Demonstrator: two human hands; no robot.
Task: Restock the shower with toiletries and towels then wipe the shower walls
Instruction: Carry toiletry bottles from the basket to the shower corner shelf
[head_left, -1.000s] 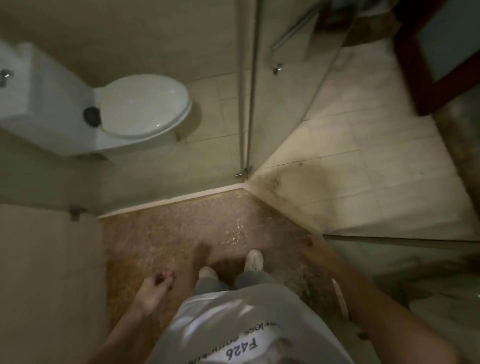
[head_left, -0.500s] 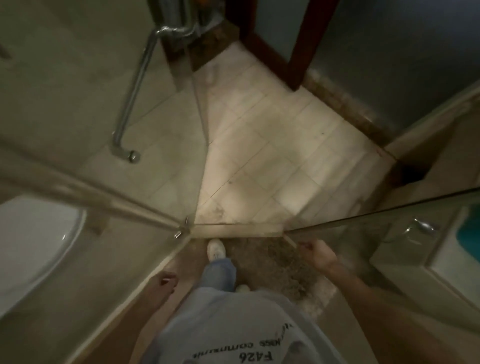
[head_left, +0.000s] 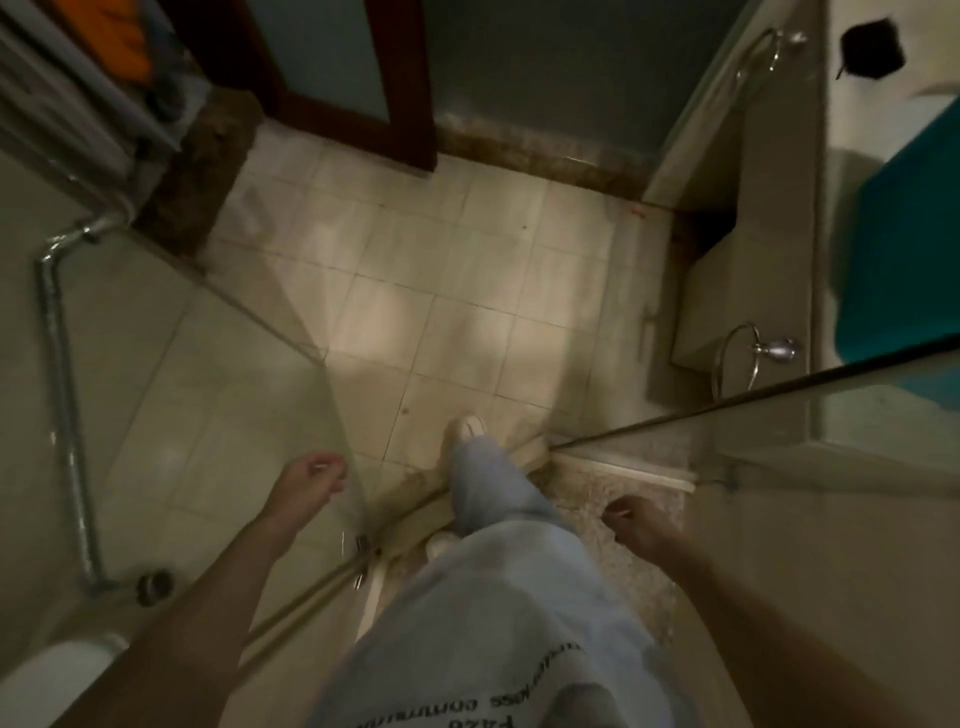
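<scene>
Left hand (head_left: 306, 483): hung just across the shower curb (head_left: 623, 472) on the bathroom side, close beside the free edge of the glass door (head_left: 208, 389); my fingers were loosely curled, thumb near the forefinger, holding nothing.
Right hand (head_left: 639, 525): hung on the shower side of the curb, over the speckled shower floor (head_left: 576, 483); my fingers were loosely curled and looked empty, though the view was blurred.
Feet: my front shoe (head_left: 467, 428) stood past the curb on the tiled floor (head_left: 441, 291); my rear shoe (head_left: 441, 543) stood just inside it.
Glass door: stood open at the curb's left end, its bar handle (head_left: 57, 389) on the outer face.
Glass panel (head_left: 831, 415): rose from the curb's right stretch.
Teal thing (head_left: 904, 249): lay well beyond the curb, to the right; I could not tell whether it was a towel.
</scene>
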